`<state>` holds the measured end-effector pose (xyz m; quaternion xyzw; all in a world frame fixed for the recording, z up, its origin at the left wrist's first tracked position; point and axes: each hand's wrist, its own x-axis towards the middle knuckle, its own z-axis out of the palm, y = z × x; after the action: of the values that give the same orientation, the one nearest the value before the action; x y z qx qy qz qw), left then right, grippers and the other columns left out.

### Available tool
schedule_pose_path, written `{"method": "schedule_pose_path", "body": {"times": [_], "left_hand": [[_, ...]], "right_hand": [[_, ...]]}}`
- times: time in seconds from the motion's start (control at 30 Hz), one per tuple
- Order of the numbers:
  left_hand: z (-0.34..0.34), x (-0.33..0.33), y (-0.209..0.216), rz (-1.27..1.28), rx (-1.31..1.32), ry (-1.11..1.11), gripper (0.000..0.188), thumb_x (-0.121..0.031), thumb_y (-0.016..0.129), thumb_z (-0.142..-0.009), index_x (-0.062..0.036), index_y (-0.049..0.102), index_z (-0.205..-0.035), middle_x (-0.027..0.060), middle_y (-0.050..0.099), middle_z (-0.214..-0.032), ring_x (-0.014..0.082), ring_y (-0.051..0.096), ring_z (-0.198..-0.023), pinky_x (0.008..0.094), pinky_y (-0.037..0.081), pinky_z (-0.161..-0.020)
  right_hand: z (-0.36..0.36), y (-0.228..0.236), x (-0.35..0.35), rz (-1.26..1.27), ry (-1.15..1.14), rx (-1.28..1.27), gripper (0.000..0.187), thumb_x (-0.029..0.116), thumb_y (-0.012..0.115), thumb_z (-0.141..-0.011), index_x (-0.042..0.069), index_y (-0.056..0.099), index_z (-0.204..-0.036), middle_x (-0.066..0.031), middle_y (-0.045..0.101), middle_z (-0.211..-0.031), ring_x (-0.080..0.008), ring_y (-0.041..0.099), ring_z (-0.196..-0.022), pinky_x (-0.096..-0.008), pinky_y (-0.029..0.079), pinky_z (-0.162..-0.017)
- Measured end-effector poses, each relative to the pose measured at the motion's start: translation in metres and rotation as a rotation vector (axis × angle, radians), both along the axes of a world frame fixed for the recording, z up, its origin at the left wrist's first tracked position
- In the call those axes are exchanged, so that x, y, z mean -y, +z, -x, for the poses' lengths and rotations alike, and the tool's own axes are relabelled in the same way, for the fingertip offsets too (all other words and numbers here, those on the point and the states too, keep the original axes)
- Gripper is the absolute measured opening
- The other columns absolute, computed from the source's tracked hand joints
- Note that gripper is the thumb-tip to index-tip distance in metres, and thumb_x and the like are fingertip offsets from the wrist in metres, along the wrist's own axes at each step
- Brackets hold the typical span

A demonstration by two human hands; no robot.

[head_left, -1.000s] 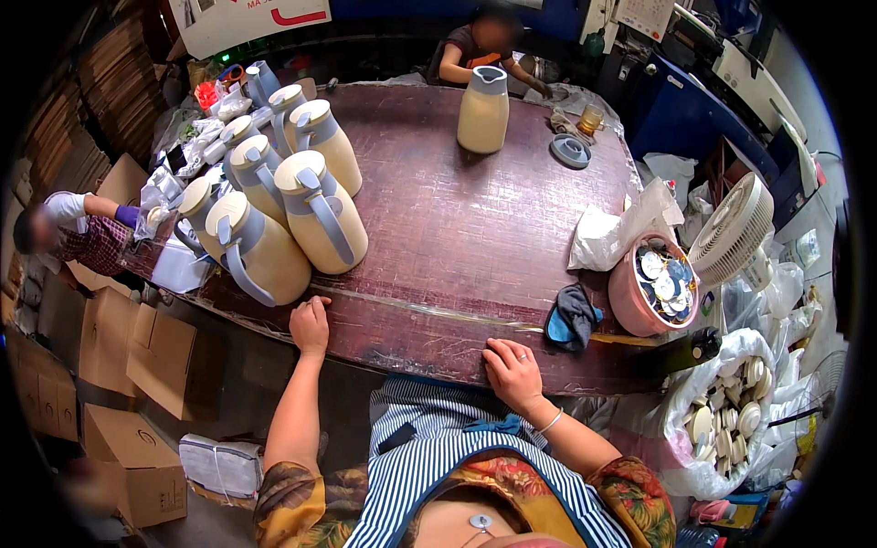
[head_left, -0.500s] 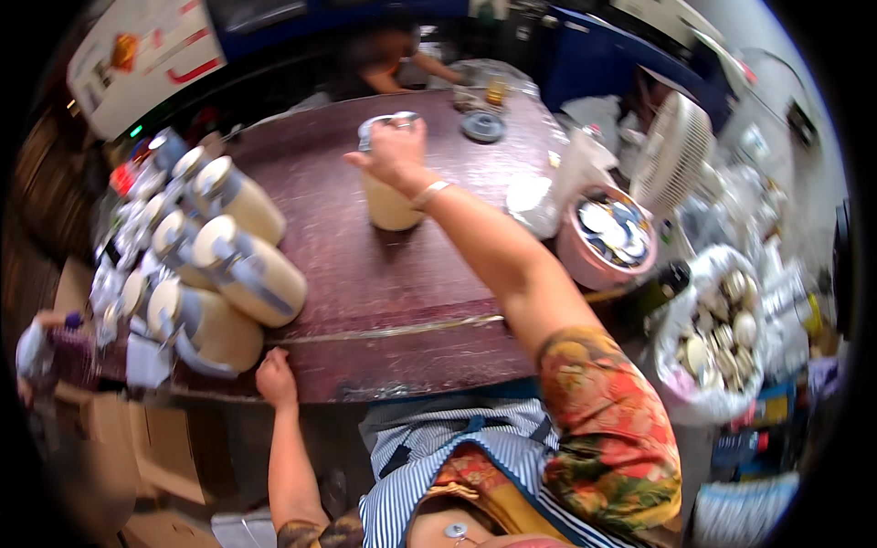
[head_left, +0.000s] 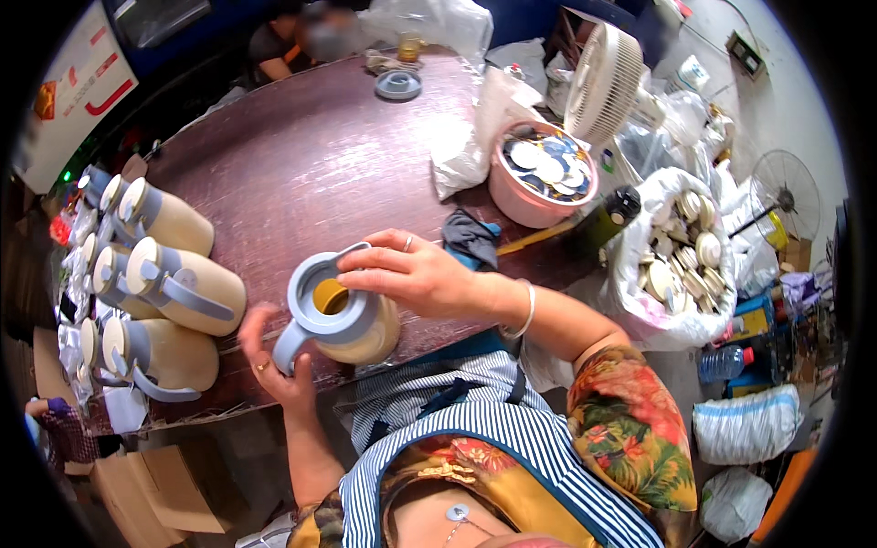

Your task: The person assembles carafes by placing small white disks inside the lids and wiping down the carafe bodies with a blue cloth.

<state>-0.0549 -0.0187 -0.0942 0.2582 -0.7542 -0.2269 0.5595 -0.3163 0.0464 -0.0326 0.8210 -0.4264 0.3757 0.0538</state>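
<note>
A cream vacuum jug (head_left: 364,336) with a grey-blue collar and handle stands near the front edge of the dark red table (head_left: 301,155). Its top is uncovered, and a yellowish inside shows through the mouth. My right hand (head_left: 437,274) grips the collar's rim on the spout side, fingers over the edge. Beside the handle, my left hand (head_left: 285,384) has its fingers apart and slightly blurred; it holds nothing, and whether it touches the handle I cannot tell. Several similar jugs (head_left: 190,281) with lids lean together at the table's left.
A pink bucket (head_left: 513,190) of round discs stands at the right, near a grey cloth (head_left: 471,239) and a dark bottle (head_left: 603,224). Beyond are a fan (head_left: 603,84) and a white sack (head_left: 630,283) of cream lids. A grey lid (head_left: 398,85) lies at the far side, near another person (head_left: 272,57).
My right hand has drawn the jug from the table's far middle to the near edge. My left hand has risen from the table edge to beside its handle, its fingers now spread. The view has shifted.
</note>
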Motion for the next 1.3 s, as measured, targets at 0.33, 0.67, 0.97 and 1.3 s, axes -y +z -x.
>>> {"method": "schedule_pose_path", "body": {"times": [0.33, 0.67, 0.97, 1.3], "left_hand": [[0.026, -0.07, -0.017, -0.497, -0.408, 0.15, 0.015, -0.016, 0.061, -0.1, -0.005, 0.052, -0.096, -0.0015, 0.053, -0.084, 0.0076, 0.049, -0.075, 0.0237, 0.044, -0.067], [0.078, -0.092, 0.001, 0.301, -0.003, 0.285, 0.038, -0.022, 0.055, -0.099, -0.0015, 0.043, -0.129, 0.021, 0.037, -0.142, 0.0325, 0.038, -0.131, 0.045, 0.035, -0.107], [0.213, -0.13, 0.062, 0.07, 0.247, -0.757, 0.083, -0.029, 0.082, -0.079, -0.0015, 0.041, -0.145, 0.0234, 0.044, -0.146, 0.0412, 0.048, -0.13, 0.0476, 0.041, -0.107], [0.271, -0.161, 0.049, -0.451, -0.005, -1.312, 0.094, -0.002, 0.076, -0.074, -0.0035, 0.026, -0.153, 0.0168, 0.031, -0.157, 0.0235, 0.034, -0.143, 0.0363, 0.025, -0.117]], "right_hand": [[0.146, -0.1, -0.189, 0.393, -1.309, 0.916, 0.069, 0.018, 0.071, -0.093, -0.003, 0.033, -0.146, -0.0172, 0.041, -0.148, -0.0284, 0.041, -0.137, -0.0411, 0.033, -0.114], [0.22, -0.131, -0.157, 0.392, -1.413, 0.912, 0.084, 0.02, 0.086, -0.074, 0.0, 0.039, -0.141, -0.0195, 0.05, -0.135, -0.0321, 0.051, -0.124, -0.0377, 0.039, -0.106], [0.112, -0.102, -0.199, 0.143, -1.156, 0.962, 0.07, 0.025, 0.09, -0.067, 0.002, 0.049, -0.119, -0.0123, 0.068, -0.097, -0.0261, 0.068, -0.083, -0.0366, 0.054, -0.074], [0.08, -0.089, -0.225, 0.052, -0.826, 0.843, 0.078, 0.019, 0.089, -0.068, 0.001, 0.045, -0.13, -0.0139, 0.066, -0.111, -0.0255, 0.068, -0.096, -0.0366, 0.055, -0.082]]}}
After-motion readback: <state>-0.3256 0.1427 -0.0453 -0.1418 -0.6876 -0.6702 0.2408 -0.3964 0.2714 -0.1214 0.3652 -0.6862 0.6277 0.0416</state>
